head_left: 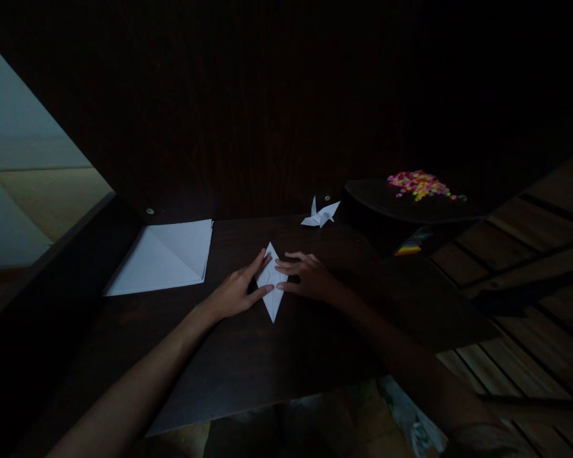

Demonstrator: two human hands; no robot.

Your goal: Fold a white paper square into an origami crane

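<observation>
A white folded paper (272,301), shaped like a long diamond with crease lines down its middle, lies flat on the dark table. My left hand (241,287) rests against its left side, thumb and fingers spread apart on the paper. On the other side, my right hand (310,277) touches the right edge with its fingertips, fingers stretched and parted. Neither hand grips the paper. Beyond my right hand stands a finished white paper crane (321,215).
A stack of white paper sheets (167,257), the top one creased, lies at the left. Many small colourful pieces (423,184) are heaped on a dark raised shelf (372,191) at the right. A dark upright panel (248,108) closes off the back of the table (210,369).
</observation>
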